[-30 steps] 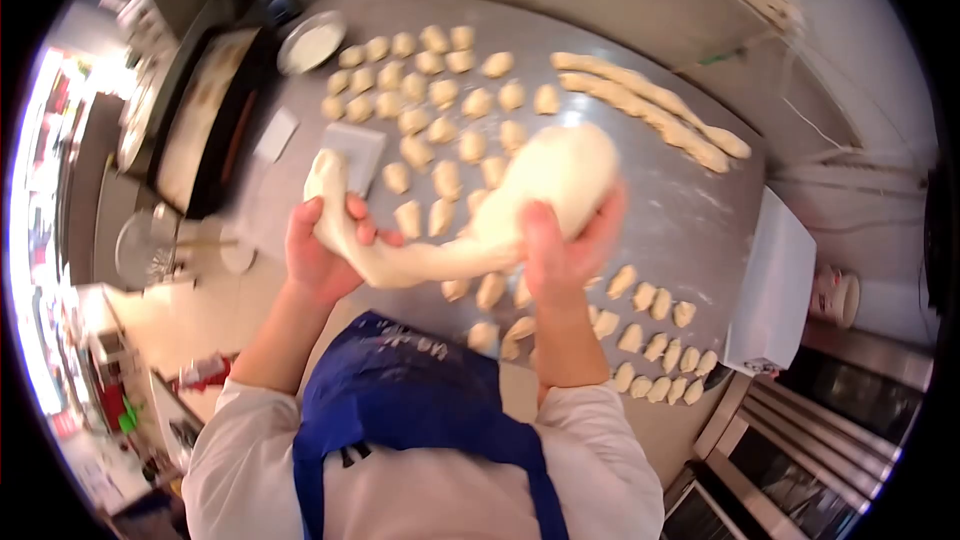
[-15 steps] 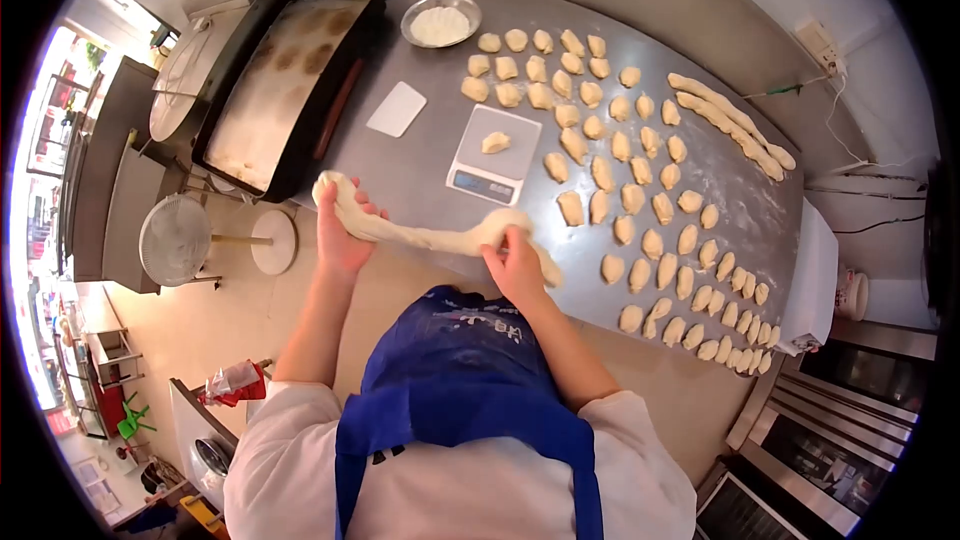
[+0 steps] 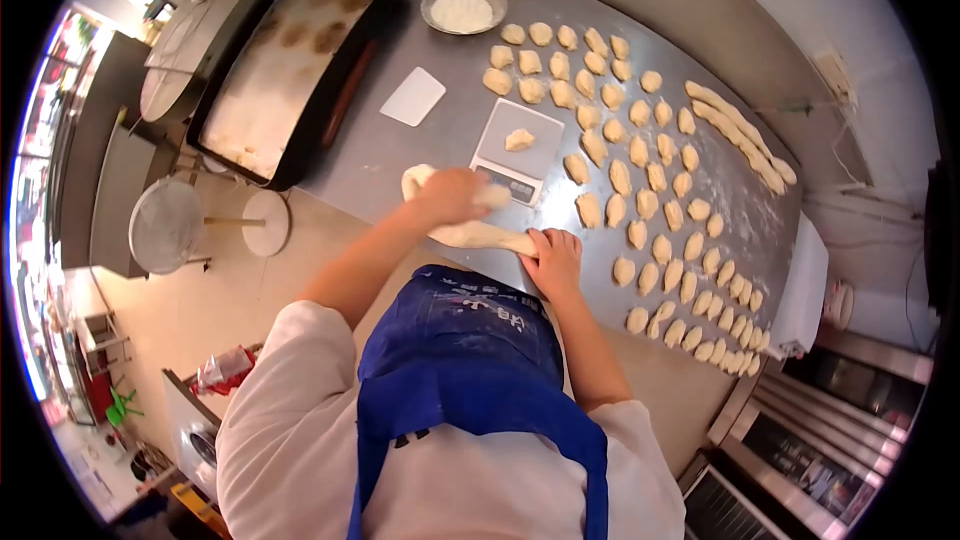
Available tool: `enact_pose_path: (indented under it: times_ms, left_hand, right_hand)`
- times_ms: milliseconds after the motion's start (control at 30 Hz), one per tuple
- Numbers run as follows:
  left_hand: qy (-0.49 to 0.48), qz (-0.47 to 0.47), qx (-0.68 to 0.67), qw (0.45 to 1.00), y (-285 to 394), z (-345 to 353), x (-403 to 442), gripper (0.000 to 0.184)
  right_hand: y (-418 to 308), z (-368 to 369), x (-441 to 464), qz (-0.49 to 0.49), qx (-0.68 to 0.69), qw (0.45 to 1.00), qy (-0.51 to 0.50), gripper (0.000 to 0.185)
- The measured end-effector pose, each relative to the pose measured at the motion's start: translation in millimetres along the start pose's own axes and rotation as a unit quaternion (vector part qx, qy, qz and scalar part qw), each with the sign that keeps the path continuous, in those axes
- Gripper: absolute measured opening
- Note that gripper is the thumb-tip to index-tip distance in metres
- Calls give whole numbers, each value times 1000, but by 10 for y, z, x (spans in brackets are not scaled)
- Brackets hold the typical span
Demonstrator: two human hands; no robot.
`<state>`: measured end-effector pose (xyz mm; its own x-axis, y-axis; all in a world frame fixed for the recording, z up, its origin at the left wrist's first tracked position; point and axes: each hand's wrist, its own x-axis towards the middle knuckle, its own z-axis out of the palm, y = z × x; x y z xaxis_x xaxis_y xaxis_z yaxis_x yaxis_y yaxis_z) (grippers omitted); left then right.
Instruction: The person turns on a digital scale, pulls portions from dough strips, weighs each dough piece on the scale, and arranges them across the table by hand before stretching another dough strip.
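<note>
A long pale strip of dough (image 3: pixel 480 236) lies at the table's near edge, its left end curling up past my left wrist. My left hand (image 3: pixel 452 197), smeared by motion, is over the strip with a blurred dough lump (image 3: pixel 492 197) at its fingertips; whether lump and strip are joined I cannot tell. At the strip's right end, my right hand (image 3: pixel 556 258) is closed around the dough. Just beyond my hands stands a digital scale (image 3: pixel 535 130) with one small dough piece (image 3: pixel 519 140) on its plate.
Many small dough pieces (image 3: pixel 647 204) lie in rows to the right, with long dough strips (image 3: pixel 735 130) behind them. A white scraper (image 3: pixel 413 97), a flour bowl (image 3: pixel 463 7) and a large black-rimmed pan (image 3: pixel 285 60) are left of the scale. Ovens (image 3: pixel 830 470) stand at lower right.
The stretched dough has come down to the table edge. My left hand moved right, toward the scale; my right hand moved slightly right to the strip's end. The whole view shifted a little.
</note>
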<state>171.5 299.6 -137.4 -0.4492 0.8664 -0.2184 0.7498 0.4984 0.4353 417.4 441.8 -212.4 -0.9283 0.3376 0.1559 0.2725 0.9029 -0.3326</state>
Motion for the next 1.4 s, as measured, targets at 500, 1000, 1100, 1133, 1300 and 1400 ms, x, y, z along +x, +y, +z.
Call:
enact_pose_path:
  times_ms: [500,1000,1100,1133,1300,1400]
  left_hand:
    - [23,269,99,958,-743,602,-390,47]
    - [-9,334,119,935,-1364,382,-412,24]
    - [-47,290,141,945,-1420,411,-448,16]
    - [-77,250,160,952,-1425,419,-452,14]
    - [-62,242,140,958,-1133,78,-475,27]
    - [18,250,58,966,-802,-9,-375,42]
  right_hand:
    - [-238,-237,442,-164,139,968,-132,62]
    - [-733,163,527,-111,1,993,-39,27]
    - [-558,311,284,-83,27,989,-123,30]
    - [-522,327,291,-57,30,985,-160,32]
    - [-505,-144,508,-117,70,987,-85,40]
    - [-509,-101,666,-22,100,995,-5,43]
